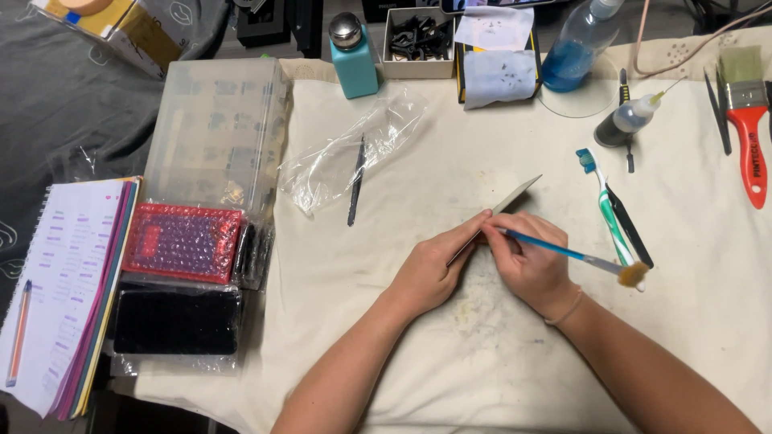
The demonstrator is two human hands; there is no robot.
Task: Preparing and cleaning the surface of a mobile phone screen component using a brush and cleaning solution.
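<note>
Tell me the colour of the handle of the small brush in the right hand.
Blue: the brush in the right hand has a blue handle with tan bristles, seen in the head view.

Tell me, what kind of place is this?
Probably a small repair or hobby workbench. A cloth-covered table holds a red-handled brush, a clear parts organiser box and a squeeze bottle, while the left hand holds a thin flat panel.

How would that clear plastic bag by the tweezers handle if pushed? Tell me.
The clear plastic bag looks crumpled and thin, so probably floppy and very light. It would likely slide and bunch up on the cloth rather than roll.
</note>
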